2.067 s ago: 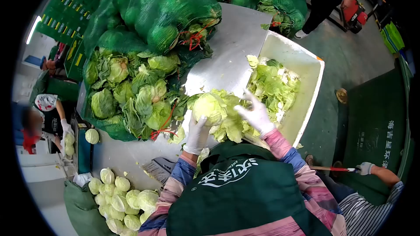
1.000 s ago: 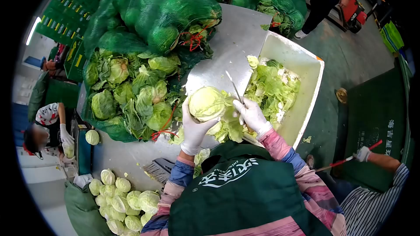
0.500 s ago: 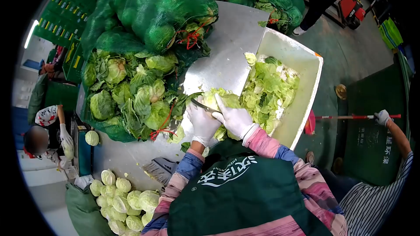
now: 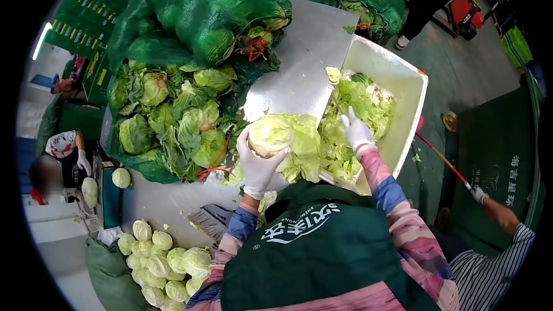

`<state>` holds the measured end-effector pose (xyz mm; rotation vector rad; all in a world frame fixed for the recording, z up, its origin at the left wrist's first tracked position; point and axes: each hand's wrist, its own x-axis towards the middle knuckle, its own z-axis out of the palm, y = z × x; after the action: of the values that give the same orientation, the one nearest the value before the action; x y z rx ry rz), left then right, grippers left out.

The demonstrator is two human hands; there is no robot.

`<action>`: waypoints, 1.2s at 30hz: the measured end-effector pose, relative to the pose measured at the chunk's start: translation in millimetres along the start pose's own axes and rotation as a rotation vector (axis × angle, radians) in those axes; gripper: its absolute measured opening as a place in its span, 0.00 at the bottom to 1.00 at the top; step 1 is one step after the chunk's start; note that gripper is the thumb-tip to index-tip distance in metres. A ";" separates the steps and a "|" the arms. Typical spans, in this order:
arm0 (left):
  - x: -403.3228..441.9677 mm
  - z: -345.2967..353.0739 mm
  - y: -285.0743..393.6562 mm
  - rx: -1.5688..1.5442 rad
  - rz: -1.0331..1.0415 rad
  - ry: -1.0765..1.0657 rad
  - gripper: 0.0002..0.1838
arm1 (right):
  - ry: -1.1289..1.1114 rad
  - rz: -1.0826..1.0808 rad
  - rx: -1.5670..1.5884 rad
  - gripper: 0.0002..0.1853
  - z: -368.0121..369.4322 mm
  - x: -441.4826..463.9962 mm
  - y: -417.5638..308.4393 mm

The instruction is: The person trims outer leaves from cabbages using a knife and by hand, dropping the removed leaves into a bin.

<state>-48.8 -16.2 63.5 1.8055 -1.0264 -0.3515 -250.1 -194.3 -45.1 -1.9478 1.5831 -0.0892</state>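
Observation:
My left hand (image 4: 258, 164), in a white glove, grips a pale trimmed cabbage (image 4: 271, 136) above the metal table (image 4: 294, 75). Loose green leaves (image 4: 304, 147) lie just right of that cabbage. My right hand (image 4: 357, 132), also gloved, is over the near left part of a white bin (image 4: 397, 66) holding cut leaves (image 4: 380, 116). A thin knife (image 4: 337, 103) extends up and left from its fingers. To the left, untrimmed cabbages (image 4: 190, 124) fill an opened green net bag.
A full net bag (image 4: 201, 17) lies at the table's back left. Trimmed cabbages (image 4: 167, 262) are piled at lower left. A brush (image 4: 211, 222) lies near my left sleeve. One co-worker (image 4: 66, 164) is at left, another (image 4: 495, 259) holds a red-tipped pole at right, a third (image 4: 429, 0) stands behind.
The right hand has moved from beside the left hand to over the bin with the knife. The cabbage in the left hand is now in plain sight. The co-worker's pole at right has tilted.

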 end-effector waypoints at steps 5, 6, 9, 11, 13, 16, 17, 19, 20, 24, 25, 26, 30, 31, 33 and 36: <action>5.3 -5.1 -18.7 -1.032 -0.477 -0.132 0.35 | -0.108 -0.195 0.725 0.33 -20.1 -56.0 -79.5; 4.7 -5.3 -15.2 -1.084 -0.524 -0.190 0.38 | -0.097 -0.281 0.696 0.32 -26.9 -65.4 -94.4; 0.7 -12.0 0.1 -1.651 -0.858 -0.194 0.42 | -0.014 -0.462 0.573 0.29 -15.9 -65.0 -104.2; -4.7 -18.6 -21.8 -1.765 -0.900 -0.140 0.45 | -0.115 -0.334 0.596 0.28 -7.4 -62.6 -101.0; -11.5 -32.2 -38.6 -1.989 -0.884 -0.317 0.45 | -0.194 -0.311 0.515 0.28 -0.1 -63.5 -95.6; -35.5 -60.9 -63.7 -1.770 -0.888 -0.018 0.42 | -0.291 -0.548 0.112 0.31 38.6 -71.2 -80.6; -41.4 -70.4 -69.1 -1.606 -0.891 0.134 0.39 | -0.369 -0.610 -0.045 0.33 45.0 -77.8 -78.4; -55.2 -102.4 -91.5 -1.494 -0.857 0.389 0.39 | -0.460 -0.611 -0.082 0.36 74.5 -77.2 -49.9; -62.5 -122.6 -106.4 -1.481 -0.828 0.525 0.38 | -0.497 -0.525 -0.079 0.37 70.2 -71.6 -43.8; -86.8 -213.6 -161.9 -1.441 -0.695 1.046 0.36 | -0.106 -0.290 0.007 0.36 62.1 -37.4 6.5; -89.3 -232.6 -171.0 -1.416 -0.672 1.154 0.36 | 0.070 -0.232 0.071 0.35 66.1 -22.2 28.9; -86.6 -246.0 -176.7 -1.366 -0.659 1.250 0.36 | 0.088 -0.095 0.192 0.35 63.3 -6.1 52.4; -38.9 -253.9 -192.5 -0.993 -0.409 0.923 0.31 | 0.095 0.014 0.406 0.34 29.6 1.8 41.1; -14.1 -246.1 -186.5 -0.779 -0.256 0.635 0.28 | 0.085 -0.061 0.446 0.31 29.7 -0.9 28.4; 55.7 -212.0 -131.4 -0.596 -0.253 0.486 0.23 | -0.016 -0.169 0.488 0.29 56.9 -0.6 26.1; 130.5 -191.1 -171.8 0.212 -0.244 0.462 0.14 | -0.140 -0.258 0.377 0.26 69.4 -29.5 -14.0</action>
<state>234.5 26.2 31.8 2.0799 -0.5358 0.0373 -217.1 -137.5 -84.6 -1.8021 1.1246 -0.3251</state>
